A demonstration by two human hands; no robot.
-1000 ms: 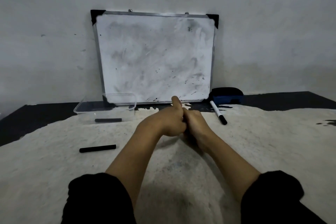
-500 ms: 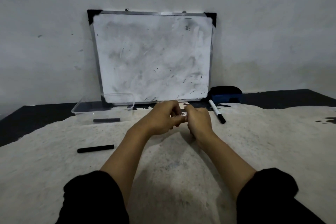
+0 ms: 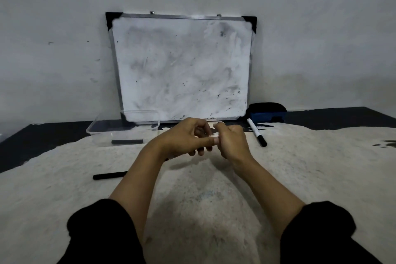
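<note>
My left hand [image 3: 184, 137] and my right hand [image 3: 232, 142] meet in the air above the off-white cloth [image 3: 203, 199], in front of the smudged whiteboard [image 3: 182, 66]. A small white object [image 3: 216, 134] shows between them, and most of it is hidden by the fingers. My left thumb and fingers pinch one end. My right hand is curled in a fist around the other end. What the object is cannot be told.
A white marker with a black cap [image 3: 256, 132] lies right of my hands, with a blue and black eraser [image 3: 266, 111] behind it. A clear plastic box [image 3: 126, 128] holding a black stick [image 3: 127, 141] sits at left. Another black stick [image 3: 109, 175] lies on the cloth.
My hands were pressed together with the left thumb up; they have since drawn slightly apart, the left fingers have loosened, and the white object now shows between them.
</note>
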